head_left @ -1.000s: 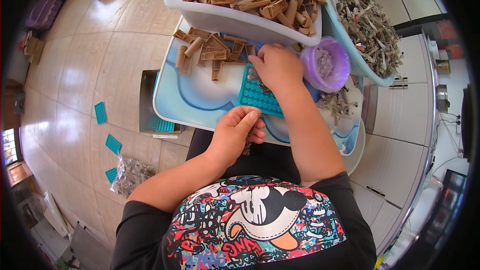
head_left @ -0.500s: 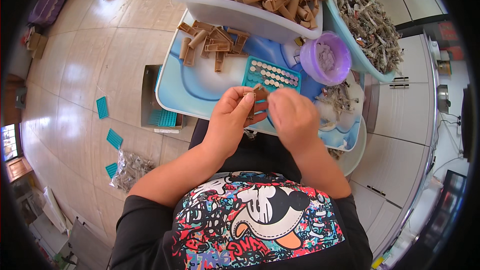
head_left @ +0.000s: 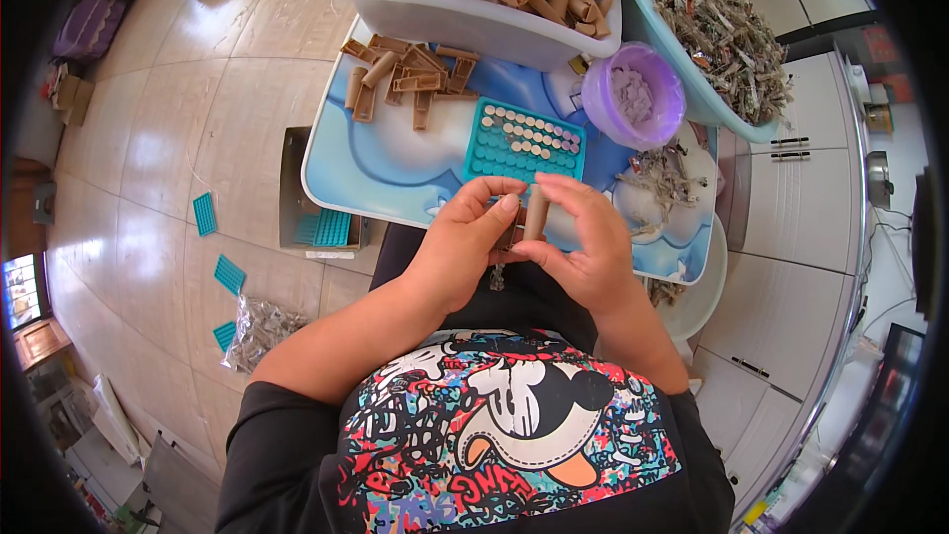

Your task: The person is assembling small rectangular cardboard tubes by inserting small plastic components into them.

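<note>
Over my lap, just off the table's near edge, I hold brown plastic parts in both hands. The fingers and thumb of my left hand [head_left: 473, 229] close on a brown, hollow casing piece [head_left: 511, 227], mostly covered by the fingers. Between thumb and fingertips, my right hand [head_left: 590, 235] grips a rounded brown casing piece [head_left: 536, 214], upright and right beside the other. Whether the two pieces touch is hard to see. Beyond my hands lies a teal tray [head_left: 484, 160] with rows of small round pale pieces [head_left: 534, 129] in part of it.
A white bin [head_left: 474, 20] heaped with brown casings stands at the back of the blue table [head_left: 371, 173], near loose casings [head_left: 420, 79]. A purple bowl [head_left: 603, 104] holds small pale pieces. Right are a tub of tangled grey parts [head_left: 707, 40] and a small grey heap [head_left: 662, 183].
My right hand, blurred before, has turned and now shows the rounded casing piece upright between thumb and fingers. My left hand keeps its piece. The whole view has shifted slightly.
</note>
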{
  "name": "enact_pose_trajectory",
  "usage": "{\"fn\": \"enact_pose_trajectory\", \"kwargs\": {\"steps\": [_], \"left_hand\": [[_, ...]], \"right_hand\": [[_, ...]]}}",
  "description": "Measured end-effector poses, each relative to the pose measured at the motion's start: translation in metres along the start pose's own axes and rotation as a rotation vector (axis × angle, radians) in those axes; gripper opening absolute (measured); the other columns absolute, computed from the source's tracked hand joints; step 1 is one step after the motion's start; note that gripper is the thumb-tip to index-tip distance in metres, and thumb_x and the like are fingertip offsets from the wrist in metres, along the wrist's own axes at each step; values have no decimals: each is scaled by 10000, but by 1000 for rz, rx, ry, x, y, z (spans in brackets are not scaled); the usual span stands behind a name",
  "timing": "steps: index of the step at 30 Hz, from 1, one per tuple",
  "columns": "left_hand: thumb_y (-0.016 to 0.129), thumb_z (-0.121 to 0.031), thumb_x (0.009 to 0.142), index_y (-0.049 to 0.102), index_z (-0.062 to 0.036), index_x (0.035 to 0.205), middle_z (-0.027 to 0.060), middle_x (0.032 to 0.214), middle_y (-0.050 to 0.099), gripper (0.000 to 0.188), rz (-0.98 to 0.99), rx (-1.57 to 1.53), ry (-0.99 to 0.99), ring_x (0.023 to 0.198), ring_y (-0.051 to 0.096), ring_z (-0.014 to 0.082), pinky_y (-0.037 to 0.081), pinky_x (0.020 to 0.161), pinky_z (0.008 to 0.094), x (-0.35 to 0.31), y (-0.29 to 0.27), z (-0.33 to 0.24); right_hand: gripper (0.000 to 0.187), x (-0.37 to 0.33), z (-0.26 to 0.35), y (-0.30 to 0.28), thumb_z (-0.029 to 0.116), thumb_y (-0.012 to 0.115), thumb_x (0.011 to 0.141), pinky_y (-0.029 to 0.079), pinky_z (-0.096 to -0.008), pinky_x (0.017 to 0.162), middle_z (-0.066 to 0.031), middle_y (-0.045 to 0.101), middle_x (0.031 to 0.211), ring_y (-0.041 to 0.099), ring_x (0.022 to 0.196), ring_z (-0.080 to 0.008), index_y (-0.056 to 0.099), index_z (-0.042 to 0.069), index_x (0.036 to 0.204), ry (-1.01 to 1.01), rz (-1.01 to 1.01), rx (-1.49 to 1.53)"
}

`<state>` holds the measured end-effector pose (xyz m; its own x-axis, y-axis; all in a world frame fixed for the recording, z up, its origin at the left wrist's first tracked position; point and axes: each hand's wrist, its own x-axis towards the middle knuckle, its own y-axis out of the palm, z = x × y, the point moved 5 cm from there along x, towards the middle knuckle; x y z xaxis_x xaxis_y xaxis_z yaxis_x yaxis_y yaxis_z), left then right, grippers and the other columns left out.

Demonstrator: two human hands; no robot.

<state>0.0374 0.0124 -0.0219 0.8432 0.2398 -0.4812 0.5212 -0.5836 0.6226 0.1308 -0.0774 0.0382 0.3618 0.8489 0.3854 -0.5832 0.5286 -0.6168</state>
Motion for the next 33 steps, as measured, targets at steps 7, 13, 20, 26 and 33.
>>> {"fn": "enact_pose_trajectory", "kwargs": {"steps": [7, 13, 20, 26, 33], "left_hand": [[488, -152, 944, 467, -42, 1098, 102, 1022, 619, 191, -106, 222, 345, 908, 587, 134, 439, 780, 243, -7, 1, -21], [483, -146, 944, 467, -33, 1094, 125, 1049, 620, 189, -83, 295, 458, 885, 552, 109, 427, 758, 229, -12, 4, -26], [473, -141, 947, 462, -17, 1096, 145, 1039, 612, 195, -43, 214, 301, 927, 578, 154, 463, 829, 285, -12, 11, -24], [463, -152, 952, 461, -10, 1085, 152, 998, 604, 195, -31, 182, 375, 926, 610, 223, 480, 835, 314, -14, 12, -27], [454, -158, 956, 463, -29, 1076, 123, 975, 596, 177, -55, 86, 217, 916, 617, 224, 497, 806, 327, -10, 13, -19]], "right_hand": [[747, -23, -8, 7, 255, 795, 696, 469, -290, 764, -124, 613, 979, 600, 865, -178, 404, -7, 1276, 407, 115, 557], [977, -24, -15, 23, 390, 800, 650, 460, -230, 673, -113, 615, 943, 590, 786, -146, 282, -35, 1362, 832, 223, 1125], [669, -36, -7, 47, 304, 743, 692, 482, -247, 719, -108, 632, 956, 605, 844, -156, 475, -13, 1217, 847, 652, 1367], [562, -39, -9, 39, 226, 734, 710, 494, -282, 787, -111, 615, 993, 610, 942, -184, 514, -29, 1161, 898, 625, 1344], [563, -42, -14, 50, 178, 746, 704, 464, -293, 843, -99, 604, 997, 593, 931, -174, 502, -36, 1164, 927, 580, 1255]]}}
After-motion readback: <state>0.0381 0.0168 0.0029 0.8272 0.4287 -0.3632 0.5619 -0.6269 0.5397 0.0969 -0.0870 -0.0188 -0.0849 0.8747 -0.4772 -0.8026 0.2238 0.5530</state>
